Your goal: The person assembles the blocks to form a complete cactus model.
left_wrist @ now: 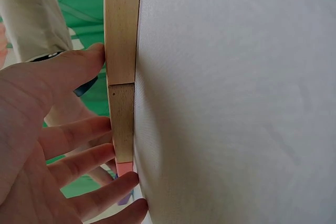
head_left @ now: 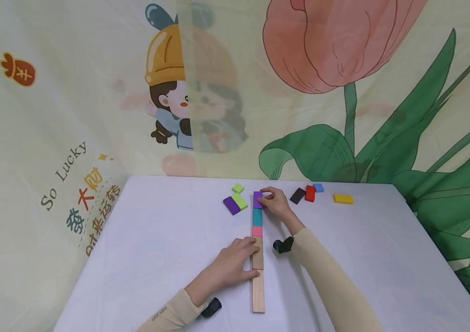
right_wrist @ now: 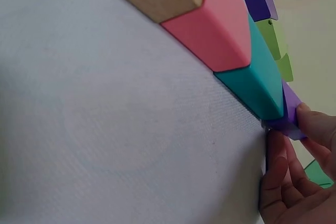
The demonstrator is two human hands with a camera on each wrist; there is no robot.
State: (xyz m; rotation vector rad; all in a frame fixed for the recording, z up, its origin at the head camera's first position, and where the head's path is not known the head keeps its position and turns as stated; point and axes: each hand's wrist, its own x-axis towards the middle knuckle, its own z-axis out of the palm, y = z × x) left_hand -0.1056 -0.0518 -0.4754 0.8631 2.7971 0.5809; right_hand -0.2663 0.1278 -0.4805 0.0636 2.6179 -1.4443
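Observation:
A straight row of blocks runs away from me on the white table. Nearest is a long wooden block [head_left: 258,295], then a shorter wooden block [head_left: 258,259], a pink block [right_wrist: 215,30], a teal block [right_wrist: 254,87] and a purple block [right_wrist: 290,111] at the far end. My right hand [head_left: 277,203] pinches that purple block between thumb and fingers, right against the teal one. Along the left side of the row, my left hand [head_left: 232,263] touches the wooden blocks with its thumb and fairly straight fingertips.
Left of the row's far end lie a dark purple block [head_left: 232,205], a green block [head_left: 240,201] and a smaller green block [head_left: 237,188]. Farther right are black [head_left: 297,196], red [head_left: 310,193], blue [head_left: 319,187] and yellow [head_left: 343,198] blocks. A printed cloth hangs behind the table.

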